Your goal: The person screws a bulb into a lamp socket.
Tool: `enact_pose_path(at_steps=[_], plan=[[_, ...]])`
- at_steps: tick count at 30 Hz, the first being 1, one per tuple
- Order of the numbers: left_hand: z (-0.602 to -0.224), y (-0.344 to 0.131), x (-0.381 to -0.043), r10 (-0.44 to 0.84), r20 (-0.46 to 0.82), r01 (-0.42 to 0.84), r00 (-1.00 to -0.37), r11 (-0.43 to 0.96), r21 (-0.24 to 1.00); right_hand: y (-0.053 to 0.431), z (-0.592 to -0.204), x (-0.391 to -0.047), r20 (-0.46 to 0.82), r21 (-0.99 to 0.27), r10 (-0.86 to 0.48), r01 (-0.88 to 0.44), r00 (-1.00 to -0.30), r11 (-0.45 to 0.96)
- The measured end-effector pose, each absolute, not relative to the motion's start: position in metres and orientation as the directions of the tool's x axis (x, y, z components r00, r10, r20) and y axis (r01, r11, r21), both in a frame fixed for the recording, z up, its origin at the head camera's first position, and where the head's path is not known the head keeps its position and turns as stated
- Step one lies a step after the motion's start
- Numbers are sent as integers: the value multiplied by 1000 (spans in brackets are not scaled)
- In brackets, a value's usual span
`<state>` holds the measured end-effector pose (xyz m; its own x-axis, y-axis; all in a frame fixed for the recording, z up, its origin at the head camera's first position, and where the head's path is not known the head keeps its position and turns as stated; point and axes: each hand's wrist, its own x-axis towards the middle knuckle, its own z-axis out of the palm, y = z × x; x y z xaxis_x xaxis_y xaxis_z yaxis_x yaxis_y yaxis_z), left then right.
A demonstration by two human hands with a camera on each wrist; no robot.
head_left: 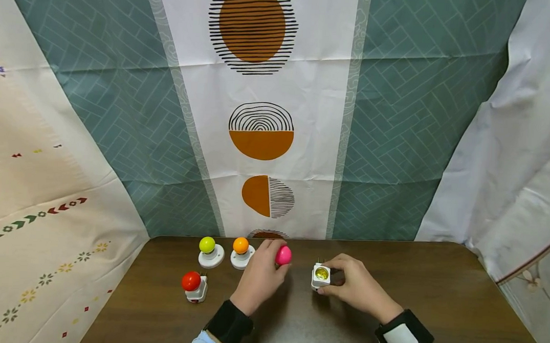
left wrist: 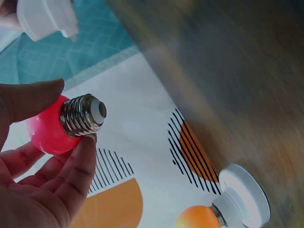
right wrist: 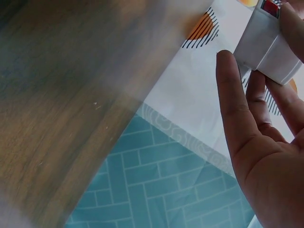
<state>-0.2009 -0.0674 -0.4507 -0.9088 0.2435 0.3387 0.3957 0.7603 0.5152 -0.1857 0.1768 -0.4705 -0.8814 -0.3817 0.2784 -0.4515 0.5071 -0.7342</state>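
My left hand (head_left: 262,274) grips a small pink light bulb (head_left: 283,255) by its round glass. In the left wrist view the bulb's metal screw base (left wrist: 81,115) is bare and points away from the palm. To the right, my right hand (head_left: 356,283) holds a white plug-in bulb socket (head_left: 320,283) between thumb and fingers. The socket's brass-coloured opening faces up toward the head camera, with no bulb in it, and its plug pins point to the back. A red switch (right wrist: 271,7) shows on the socket in the right wrist view. Bulb and socket are apart.
At the back left, a green bulb (head_left: 207,245) and an orange bulb (head_left: 240,245) sit in round white holders. Nearer stands a red bulb (head_left: 191,281) in a white plug-in socket (head_left: 197,292). A patterned cloth (head_left: 313,142) hangs behind the brown table (head_left: 435,301).
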Motion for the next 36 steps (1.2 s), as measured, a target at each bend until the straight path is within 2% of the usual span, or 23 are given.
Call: enact_pose_path(at_steps=[11,21,27,36], plan=[[-439,-54,-187,224,434,482,-872,540,690,168,-467,-185,281,-752,-339,-426,-898,504],[-431,-43,-179,305,542,622,-783,375,688,161,-469,-188,301,-806,-344,-430,-889,406],[-430,-38,-175,349,540,640,-766,336,691,158,-467,-187,298,-823,-339,-420,-893,382],[-431,-36,-172,414,505,647,-757,374,664,155,-466,-185,295,-824,-341,-418,-893,382]])
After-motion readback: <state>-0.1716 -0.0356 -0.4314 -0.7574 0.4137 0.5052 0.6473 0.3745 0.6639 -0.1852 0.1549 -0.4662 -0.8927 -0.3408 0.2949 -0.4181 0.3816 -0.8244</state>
